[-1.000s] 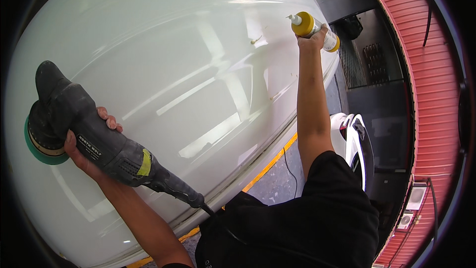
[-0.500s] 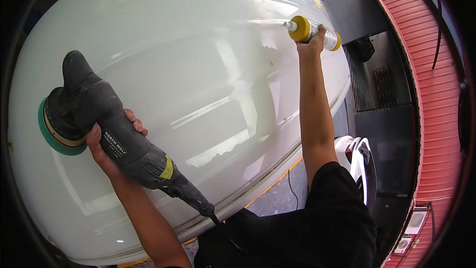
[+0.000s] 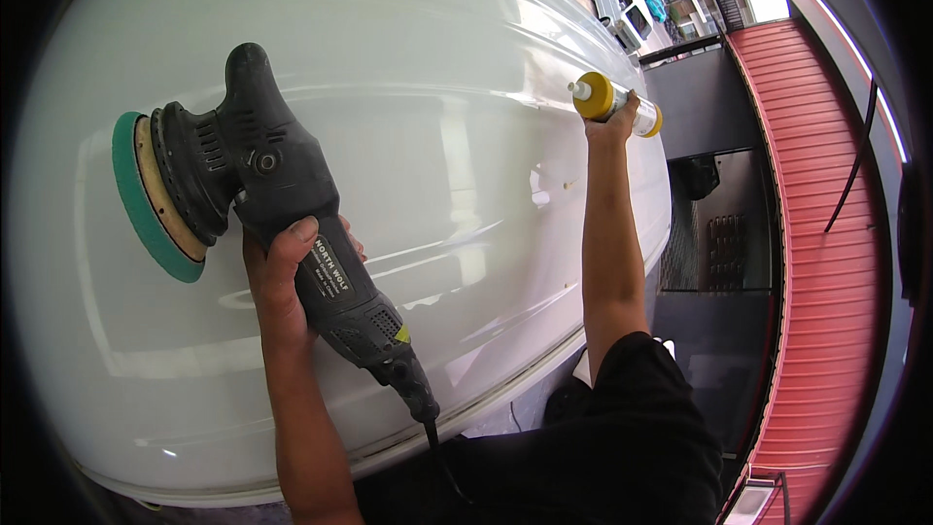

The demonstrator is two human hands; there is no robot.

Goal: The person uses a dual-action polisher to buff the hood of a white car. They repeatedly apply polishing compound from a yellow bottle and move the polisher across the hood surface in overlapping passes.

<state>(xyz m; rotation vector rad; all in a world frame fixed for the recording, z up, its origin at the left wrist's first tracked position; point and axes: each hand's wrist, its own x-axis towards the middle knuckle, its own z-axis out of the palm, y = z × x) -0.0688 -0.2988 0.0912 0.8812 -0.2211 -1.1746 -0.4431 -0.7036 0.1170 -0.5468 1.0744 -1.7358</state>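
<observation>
1. Your left hand point(image 3: 292, 277) was wrapped tight around the body of the black polisher point(image 3: 282, 204), fingers pressed closed on it; the tool was tilted, its green pad point(image 3: 146, 196) turned toward nine o'clock and lifted off the panel.
2. Your right hand point(image 3: 614, 122) was closed around the yellow-capped bottle point(image 3: 610, 102), far out at one o'clock, its nozzle lying close to the paint.
3. To do this well, you likely needed a few small dots of compound, not a pool; then the pad laid flat before the trigger, or it would sling.
4. The cord point(image 3: 437, 452) hung at six o'clock; best kept off the finish.
5. The white glossy car panel point(image 3: 457, 165) filled the view, with bright reflections.
6. A red ribbed wall point(image 3: 826, 262) ran down at three o'clock; a parked car point(image 3: 620, 8) stood outside at one o'clock.
</observation>
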